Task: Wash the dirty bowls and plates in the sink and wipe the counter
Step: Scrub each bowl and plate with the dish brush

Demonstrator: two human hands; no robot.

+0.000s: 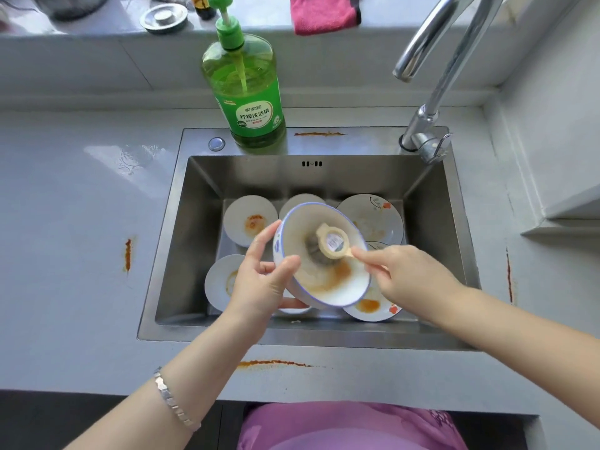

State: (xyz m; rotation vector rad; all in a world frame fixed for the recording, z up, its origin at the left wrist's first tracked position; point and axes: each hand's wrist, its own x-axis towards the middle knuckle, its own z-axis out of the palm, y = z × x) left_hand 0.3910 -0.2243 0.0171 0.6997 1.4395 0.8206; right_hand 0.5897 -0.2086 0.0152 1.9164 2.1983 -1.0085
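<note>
As the fingers [266,235] of the left hand [259,280] curl round the rim of a tilted bowl [328,284], the right hand [412,280] pinches the handle of a scrubbing brush [332,244] set inside it, above the sink [194,241]. Orange residue coats the bowl, so washing looks barely begun. Several smeared plates [250,219] lie beneath, no water shows at the tap [431,89], and orange streaks [128,254] mark the unwiped worktop [81,271]. A soap bottle [250,92] and pink cloth [324,14] wait behind.
</note>
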